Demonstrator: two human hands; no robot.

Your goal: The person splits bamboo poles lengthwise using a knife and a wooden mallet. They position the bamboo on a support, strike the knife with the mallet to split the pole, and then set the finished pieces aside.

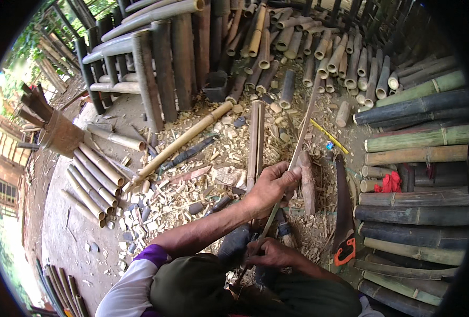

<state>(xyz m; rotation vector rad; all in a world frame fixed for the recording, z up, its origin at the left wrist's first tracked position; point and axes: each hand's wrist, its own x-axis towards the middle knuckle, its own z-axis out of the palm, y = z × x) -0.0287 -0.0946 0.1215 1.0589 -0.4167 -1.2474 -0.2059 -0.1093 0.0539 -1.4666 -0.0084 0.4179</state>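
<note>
A long, thin bamboo strip (307, 119) slants from the upper right down between my legs. My left hand (271, 189) is closed round its middle, thumb on top. Lower down, near the strip's bottom end, my right hand (273, 253) is curled shut; a thin dark piece shows below it, and I cannot tell whether that is the strip's end or a tool. Beyond my left hand stands a split brown bamboo piece (254, 140). Right of the hand lies a rough wooden block (308, 185). A handsaw (344, 251) with an orange handle lies further right.
Wood chips (226, 134) cover the ground ahead. A long bamboo pole (187, 139) lies left of centre. Bamboo poles (414, 198) are stacked at the right, and cut tubes (345, 66) pile up at the back. A bamboo chair frame (142, 79) stands at the far left.
</note>
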